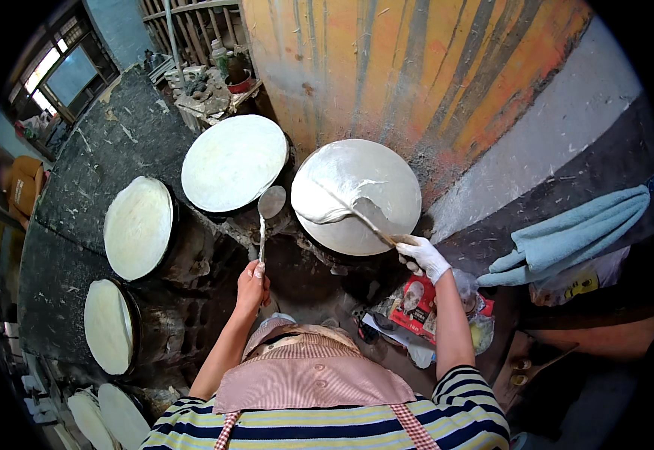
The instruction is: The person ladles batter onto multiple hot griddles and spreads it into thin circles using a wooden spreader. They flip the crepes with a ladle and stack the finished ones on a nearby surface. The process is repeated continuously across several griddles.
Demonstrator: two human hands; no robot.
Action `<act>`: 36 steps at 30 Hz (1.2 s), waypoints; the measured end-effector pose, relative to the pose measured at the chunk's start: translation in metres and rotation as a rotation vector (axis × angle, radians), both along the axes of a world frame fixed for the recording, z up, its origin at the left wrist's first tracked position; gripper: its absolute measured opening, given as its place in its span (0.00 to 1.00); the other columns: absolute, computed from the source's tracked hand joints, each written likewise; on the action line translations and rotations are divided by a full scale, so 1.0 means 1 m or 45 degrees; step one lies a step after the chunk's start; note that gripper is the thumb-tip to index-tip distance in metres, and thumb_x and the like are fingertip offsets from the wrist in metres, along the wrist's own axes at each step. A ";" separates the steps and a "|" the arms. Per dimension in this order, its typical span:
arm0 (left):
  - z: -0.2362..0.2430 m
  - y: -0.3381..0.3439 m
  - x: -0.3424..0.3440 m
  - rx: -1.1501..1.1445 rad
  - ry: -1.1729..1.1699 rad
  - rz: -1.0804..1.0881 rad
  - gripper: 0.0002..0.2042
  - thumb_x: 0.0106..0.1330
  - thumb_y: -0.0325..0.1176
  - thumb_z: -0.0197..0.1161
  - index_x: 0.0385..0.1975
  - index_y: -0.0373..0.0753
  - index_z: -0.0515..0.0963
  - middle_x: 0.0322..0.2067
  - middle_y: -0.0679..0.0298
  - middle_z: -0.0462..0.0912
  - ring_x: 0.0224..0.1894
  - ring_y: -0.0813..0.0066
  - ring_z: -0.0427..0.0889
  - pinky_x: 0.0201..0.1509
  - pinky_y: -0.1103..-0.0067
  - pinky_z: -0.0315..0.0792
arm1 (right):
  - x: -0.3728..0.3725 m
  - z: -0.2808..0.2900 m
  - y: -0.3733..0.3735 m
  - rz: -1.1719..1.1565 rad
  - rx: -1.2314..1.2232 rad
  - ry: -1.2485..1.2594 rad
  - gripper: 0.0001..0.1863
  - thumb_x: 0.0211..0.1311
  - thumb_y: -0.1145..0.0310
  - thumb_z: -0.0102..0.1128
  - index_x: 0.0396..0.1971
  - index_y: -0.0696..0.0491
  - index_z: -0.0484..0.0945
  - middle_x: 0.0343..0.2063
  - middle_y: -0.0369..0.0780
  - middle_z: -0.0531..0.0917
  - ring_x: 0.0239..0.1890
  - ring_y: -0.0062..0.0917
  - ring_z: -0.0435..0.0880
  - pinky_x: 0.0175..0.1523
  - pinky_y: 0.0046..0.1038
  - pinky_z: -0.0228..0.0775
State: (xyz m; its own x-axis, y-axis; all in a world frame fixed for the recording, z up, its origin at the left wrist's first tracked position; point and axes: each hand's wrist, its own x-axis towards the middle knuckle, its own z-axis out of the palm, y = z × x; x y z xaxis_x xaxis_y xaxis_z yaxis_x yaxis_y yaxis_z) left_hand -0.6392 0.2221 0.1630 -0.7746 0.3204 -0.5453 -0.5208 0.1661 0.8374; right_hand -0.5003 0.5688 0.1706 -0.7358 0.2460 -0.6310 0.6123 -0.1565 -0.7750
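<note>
My bare left hand [252, 288] is closed around the handle of a ladle [272, 201]. The ladle's round bowl hovers between two round griddles. In a white glove, my right hand [423, 256] grips a long thin spreader [370, 226], which reaches over the griddle [394, 172] in front of me. Wet white batter [328, 201] covers much of this griddle's left side, bunched into a thick fold by the spreader. On the griddle to its left lies a thin round pancake [234, 161] that spans almost the whole top.
More pancakes [138, 228] lie on griddles [133, 322] curving along my left. A stained orange panel [402, 67] stands behind the front griddle. At right are a blue towel [567, 234] and a red package [414, 306]. A cluttered stand [210, 94] with bottles is at the back.
</note>
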 end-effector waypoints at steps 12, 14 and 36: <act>0.000 0.005 0.005 -0.010 0.038 -0.052 0.13 0.67 0.39 0.44 0.46 0.40 0.67 0.13 0.68 0.63 0.06 0.81 0.58 0.07 0.80 0.57 | 0.010 -0.015 -0.005 -0.118 0.056 0.092 0.19 0.57 0.62 0.52 0.48 0.49 0.71 0.13 0.30 0.69 0.08 0.11 0.61 0.10 0.14 0.49; 0.000 0.007 0.009 -0.020 0.045 -0.090 0.13 0.66 0.39 0.45 0.46 0.39 0.67 0.12 0.68 0.63 0.06 0.81 0.58 0.07 0.81 0.57 | -0.032 -0.001 -0.015 -0.152 0.163 0.125 0.19 0.57 0.61 0.52 0.48 0.49 0.71 0.12 0.30 0.68 0.08 0.11 0.62 0.10 0.15 0.50; 0.022 -0.064 -0.039 0.343 -0.089 -0.251 0.14 0.68 0.40 0.42 0.49 0.42 0.64 0.14 0.69 0.62 0.08 0.85 0.55 0.08 0.83 0.53 | -0.083 -0.072 -0.230 -1.030 -0.752 0.809 0.16 0.62 0.69 0.45 0.50 0.41 0.62 0.20 0.33 0.68 0.11 0.13 0.55 0.13 0.16 0.46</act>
